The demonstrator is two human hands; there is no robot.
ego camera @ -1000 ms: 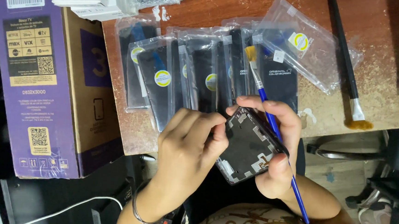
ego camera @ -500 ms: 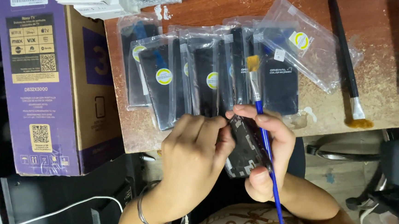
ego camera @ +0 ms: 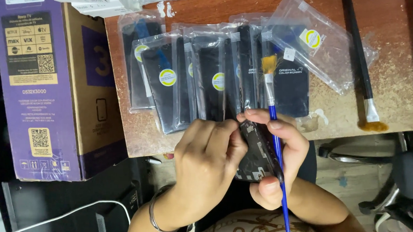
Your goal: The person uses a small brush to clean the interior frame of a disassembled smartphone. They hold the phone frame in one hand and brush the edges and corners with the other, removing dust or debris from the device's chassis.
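1. A worn wooden worktop (ego camera: 213, 9) carries bagged phone screens (ego camera: 208, 80).
2. Below its edge, the right hand (ego camera: 280, 158) grips an opened phone (ego camera: 257, 152) and a blue brush (ego camera: 276, 139).
3. The left hand (ego camera: 208, 168) pinches at the phone's top.

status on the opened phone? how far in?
Done: the phone has its back off, internals exposed. In hand: right hand holds it together with a blue-handled brush; left hand has its fingers on the phone's upper edge. Left: the bagged screens on the table all look sealed, none fitted; a second brush lies unused.
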